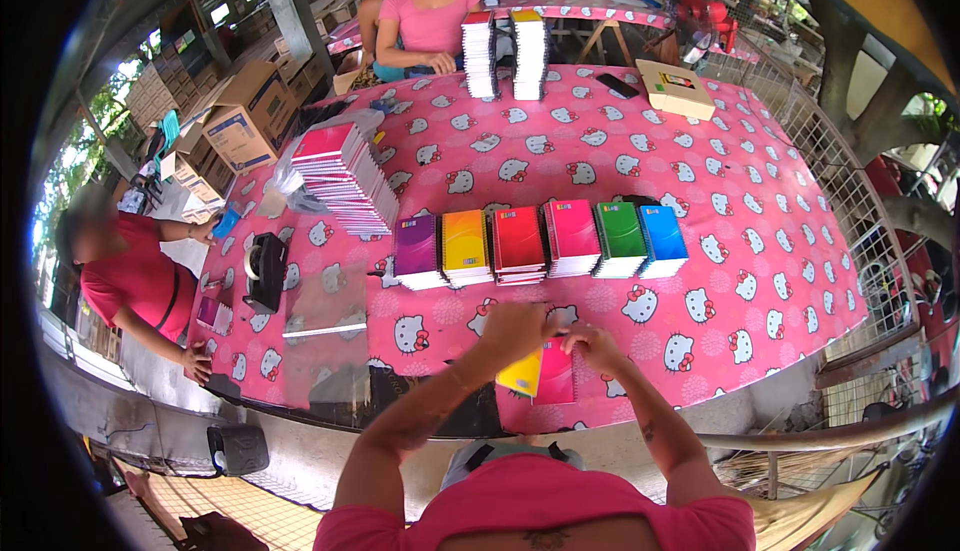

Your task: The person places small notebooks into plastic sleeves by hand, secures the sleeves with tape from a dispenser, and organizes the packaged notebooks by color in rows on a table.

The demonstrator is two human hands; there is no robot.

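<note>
Glossy paper notebooks (540,376) on smooth plastic tablecloth (720,281).

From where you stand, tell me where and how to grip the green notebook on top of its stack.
Probably grip the green notebook by its near short edge, coming from your side of the table. It lies flat on top; the pink stack and blue stack crowd its long sides, leaving fingers little room there.

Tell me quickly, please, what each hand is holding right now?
Left hand: closed on the yellow notebook.
Right hand: closed on the pink notebook.
</note>
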